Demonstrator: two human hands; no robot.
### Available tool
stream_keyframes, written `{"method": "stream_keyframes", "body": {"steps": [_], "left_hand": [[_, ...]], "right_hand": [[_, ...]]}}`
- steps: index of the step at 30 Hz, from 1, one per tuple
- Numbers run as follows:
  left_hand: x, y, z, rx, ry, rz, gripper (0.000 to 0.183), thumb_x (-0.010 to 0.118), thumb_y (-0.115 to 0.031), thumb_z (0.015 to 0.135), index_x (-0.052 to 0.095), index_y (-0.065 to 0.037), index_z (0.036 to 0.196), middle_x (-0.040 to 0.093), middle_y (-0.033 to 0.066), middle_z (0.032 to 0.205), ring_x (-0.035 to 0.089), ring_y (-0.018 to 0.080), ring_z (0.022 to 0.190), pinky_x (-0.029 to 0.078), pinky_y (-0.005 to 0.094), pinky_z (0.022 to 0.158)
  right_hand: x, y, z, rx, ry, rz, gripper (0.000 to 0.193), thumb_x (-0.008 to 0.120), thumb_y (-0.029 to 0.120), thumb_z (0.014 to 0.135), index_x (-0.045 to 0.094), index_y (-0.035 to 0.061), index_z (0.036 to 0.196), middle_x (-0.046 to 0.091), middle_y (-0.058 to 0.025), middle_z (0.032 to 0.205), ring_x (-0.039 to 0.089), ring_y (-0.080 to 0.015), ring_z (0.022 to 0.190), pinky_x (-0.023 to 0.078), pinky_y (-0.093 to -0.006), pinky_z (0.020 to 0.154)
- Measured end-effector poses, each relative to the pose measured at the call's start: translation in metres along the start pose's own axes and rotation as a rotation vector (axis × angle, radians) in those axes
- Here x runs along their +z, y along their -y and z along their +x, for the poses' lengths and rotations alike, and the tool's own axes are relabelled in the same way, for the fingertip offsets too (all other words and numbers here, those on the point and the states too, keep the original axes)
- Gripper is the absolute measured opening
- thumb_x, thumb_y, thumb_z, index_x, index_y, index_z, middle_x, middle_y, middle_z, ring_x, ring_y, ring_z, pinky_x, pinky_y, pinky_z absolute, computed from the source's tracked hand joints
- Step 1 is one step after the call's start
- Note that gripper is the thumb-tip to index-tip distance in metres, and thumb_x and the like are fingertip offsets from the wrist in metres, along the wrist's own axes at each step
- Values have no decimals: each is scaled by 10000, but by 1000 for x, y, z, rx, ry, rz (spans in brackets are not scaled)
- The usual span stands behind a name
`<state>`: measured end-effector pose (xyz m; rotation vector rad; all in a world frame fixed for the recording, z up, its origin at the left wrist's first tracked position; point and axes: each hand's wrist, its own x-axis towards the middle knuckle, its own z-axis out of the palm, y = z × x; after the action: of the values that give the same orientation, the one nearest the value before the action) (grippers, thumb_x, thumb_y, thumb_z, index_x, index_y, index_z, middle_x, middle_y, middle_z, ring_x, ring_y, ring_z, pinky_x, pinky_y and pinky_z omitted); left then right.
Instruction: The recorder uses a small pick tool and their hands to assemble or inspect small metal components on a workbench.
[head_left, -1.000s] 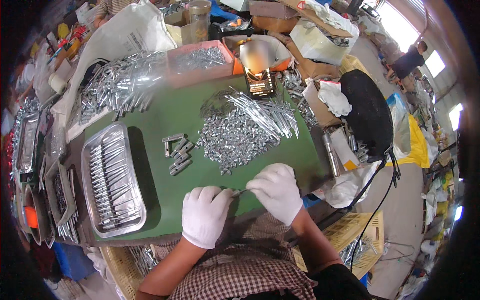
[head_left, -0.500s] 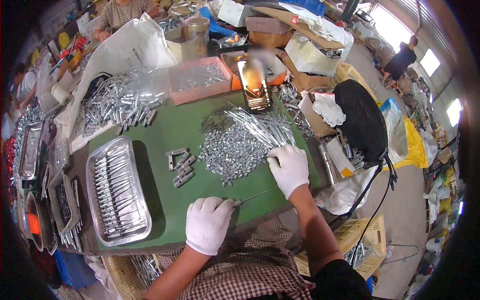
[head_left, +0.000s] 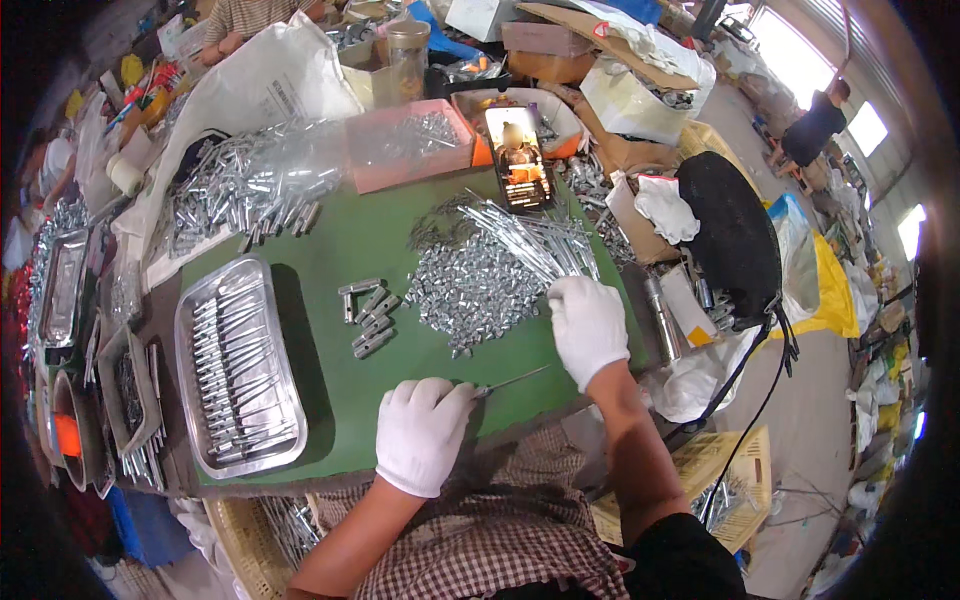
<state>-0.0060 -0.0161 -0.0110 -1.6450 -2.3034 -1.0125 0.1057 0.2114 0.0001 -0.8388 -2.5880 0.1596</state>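
My left hand (head_left: 424,432), in a white knitted glove, is closed on a thin metal rod (head_left: 522,379) above the green tabletop's near edge. The rod points right, and a small metal piece shows on it beside my fingertips. My right hand (head_left: 590,325), gloved too, has its fingers curled together at the lower ends of a bundle of long silver rods (head_left: 520,240). What its fingers hold, if anything, is hidden. Left of it spreads a heap of small silver metal nuts (head_left: 465,290). Several short metal cylinders (head_left: 372,322) lie between the heap and a metal tray (head_left: 287,375).
The tray bears a row of rods with thick sleeves (head_left: 235,365). Behind are a pink bin (head_left: 375,180), a lit phone (head_left: 520,165) and a pile of metal tubes (head_left: 235,195). A black bag (head_left: 728,240) stands right, with yellow crates (head_left: 690,490) below.
My right hand shifts slightly and its fingers draw in more at the rod ends. My left hand keeps the thin rod in nearly the same place. The whole view shifts slightly.
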Motion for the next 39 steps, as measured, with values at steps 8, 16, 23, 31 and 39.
{"method": "stream_keyframes", "body": {"steps": [8, 16, 23, 31, 39], "left_hand": [[-3, 2, 0, -2, -9, -8, 206, 759, -88, 778, 730, -124, 979, 625, 32, 890, 606, 280, 819, 472, 422, 727], [0, 1, 1, -6, 4, -4, 204, 759, -99, 778, 739, -127, 979, 619, 34, 887, 604, 278, 821, 475, 428, 726], [3, 2, -1, -9, 5, -4, 213, 763, -100, 761, 734, -127, 970, 630, 38, 922, 606, 288, 836, 475, 435, 733], [1, 3, -2, 1, 24, -2, 195, 751, -79, 710, 670, -98, 886, 637, 59, 927, 602, 309, 843, 471, 448, 741], [4, 5, -1, 24, -11, 60, 159, 714, -117, 740, 686, -127, 896, 610, 21, 872, 602, 264, 799, 474, 424, 701]], "right_hand": [[-31, 24, -20, -118, 61, 530, 129, 679, 79, 849, 685, 84, 978, 698, -103, 910, 645, -348, 894, 507, -430, 859], [-15, 48, -37, -266, 217, 560, 161, 717, 81, 802, 662, 105, 952, 694, -74, 900, 655, -305, 890, 475, -410, 881], [-16, 58, -33, -340, 178, 495, 149, 701, 78, 788, 637, 105, 921, 659, -77, 833, 633, -307, 842, 478, -434, 838], [-22, 76, -32, -527, 177, 147, 73, 604, 129, 829, 573, 108, 892, 616, -48, 747, 631, -254, 817, 494, -397, 857], [-29, 93, -33, -586, 264, -62, 73, 591, 142, 850, 578, 111, 914, 629, -45, 758, 633, -251, 847, 483, -380, 865]]}}
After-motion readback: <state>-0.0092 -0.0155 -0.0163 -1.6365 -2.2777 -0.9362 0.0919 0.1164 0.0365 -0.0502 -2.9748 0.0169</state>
